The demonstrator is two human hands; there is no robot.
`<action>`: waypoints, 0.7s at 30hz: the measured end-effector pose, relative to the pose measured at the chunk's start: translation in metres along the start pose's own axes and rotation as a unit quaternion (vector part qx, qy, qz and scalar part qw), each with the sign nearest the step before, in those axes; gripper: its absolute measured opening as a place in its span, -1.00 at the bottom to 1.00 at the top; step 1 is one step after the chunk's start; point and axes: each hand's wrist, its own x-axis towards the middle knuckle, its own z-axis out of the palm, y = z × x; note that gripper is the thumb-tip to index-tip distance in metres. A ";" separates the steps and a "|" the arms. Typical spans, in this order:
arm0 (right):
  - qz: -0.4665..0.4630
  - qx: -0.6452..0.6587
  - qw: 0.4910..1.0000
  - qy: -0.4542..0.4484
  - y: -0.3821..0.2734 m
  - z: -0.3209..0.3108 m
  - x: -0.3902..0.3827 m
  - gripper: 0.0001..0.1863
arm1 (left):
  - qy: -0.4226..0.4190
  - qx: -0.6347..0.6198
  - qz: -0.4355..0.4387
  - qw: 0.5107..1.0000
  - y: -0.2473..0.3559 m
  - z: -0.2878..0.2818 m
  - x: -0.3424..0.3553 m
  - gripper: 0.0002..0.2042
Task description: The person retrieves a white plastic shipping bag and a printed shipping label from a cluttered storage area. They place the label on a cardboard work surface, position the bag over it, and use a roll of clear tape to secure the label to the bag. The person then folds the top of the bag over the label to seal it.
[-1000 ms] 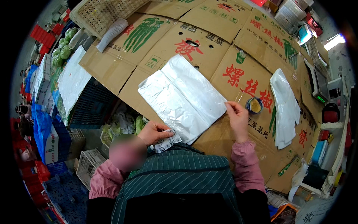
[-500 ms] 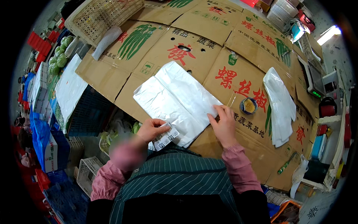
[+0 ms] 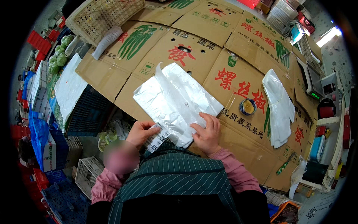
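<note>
A flat stack of white plastic bags (image 3: 149, 98) lies on the cardboard in front of me. The top bag is wrinkled, and a thin flap of it stands up at the far end. My right hand (image 3: 207, 133) rests at the stack's near right part, its fingers curled and closed on the top bag. At the near left corner, my left hand (image 3: 139, 131) pinches a short strip of white printed labels (image 3: 159, 138) between thumb and fingers. The strip hangs over the corner of the stack, close to my apron.
Printed cardboard (image 3: 246, 138) covers the table. To the right are a small round tub (image 3: 248, 106), more white bags (image 3: 278, 108), a green-handled tool (image 3: 286, 165) and a scale (image 3: 312, 80). A beige plastic crate (image 3: 102, 18) stands far left; green vegetables (image 3: 61, 52) lie beyond the left edge.
My right hand has slid left and nearer, wrinkling the top bag and raising its far flap. My left hand has shifted slightly left with the label strip.
</note>
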 end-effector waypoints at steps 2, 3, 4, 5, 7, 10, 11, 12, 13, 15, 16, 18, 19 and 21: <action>0.027 -0.002 1.000 -0.016 -0.002 0.002 0.000 -0.69 | 0.003 -0.003 0.005 1.000 0.002 0.000 -0.002 -0.89; 0.047 0.018 0.999 -0.013 -0.001 0.002 0.002 -0.70 | 0.006 -0.004 0.006 1.000 0.002 -0.001 -0.002 -0.89; 0.067 0.039 0.997 -0.010 0.002 0.002 0.005 -0.71 | 0.008 -0.005 0.007 1.000 0.001 -0.002 -0.002 -0.90; 0.088 0.060 0.994 -0.006 0.004 0.001 0.008 -0.72 | 0.011 -0.005 0.005 1.000 0.000 -0.003 -0.002 -0.90; 0.081 0.070 0.994 0.003 0.003 -0.005 0.015 -0.73 | 0.015 -0.006 0.001 1.000 -0.001 -0.004 -0.001 -0.90; 0.056 0.017 0.998 0.005 0.010 -0.005 0.018 -0.72 | 0.012 -0.009 -0.002 1.000 0.001 -0.003 -0.002 -0.90; 0.045 -0.011 0.999 0.002 0.012 -0.005 0.019 -0.72 | 0.008 -0.009 0.000 1.000 0.000 -0.003 -0.001 -0.90; 0.075 -0.001 0.997 -0.012 0.011 -0.006 0.019 -0.71 | 0.005 -0.009 0.003 1.000 -0.002 -0.004 0.000 -0.90; 0.103 0.009 0.994 -0.026 0.009 -0.007 0.019 -0.70 | 0.003 -0.008 0.006 1.000 -0.004 -0.005 0.001 -0.90; 0.155 0.032 0.986 -0.050 0.008 -0.005 0.019 -0.71 | 0.002 -0.003 0.007 1.000 -0.004 -0.006 0.001 -0.90; 0.181 0.044 0.981 -0.060 0.010 -0.001 0.017 -0.72 | 0.001 0.000 0.007 1.000 -0.004 -0.007 0.001 -0.89; 0.154 0.013 0.986 -0.060 0.009 0.001 0.014 -0.74 | 0.005 0.000 0.022 1.000 -0.009 -0.010 -0.001 -0.89; 0.101 -0.030 0.993 -0.051 0.006 0.000 0.013 -0.74 | 0.007 0.001 0.029 1.000 -0.009 -0.011 -0.001 -0.88; 0.026 -0.064 0.997 -0.041 -0.003 -0.003 0.015 -0.76 | 0.010 -0.009 0.025 1.000 -0.004 -0.011 -0.004 -0.88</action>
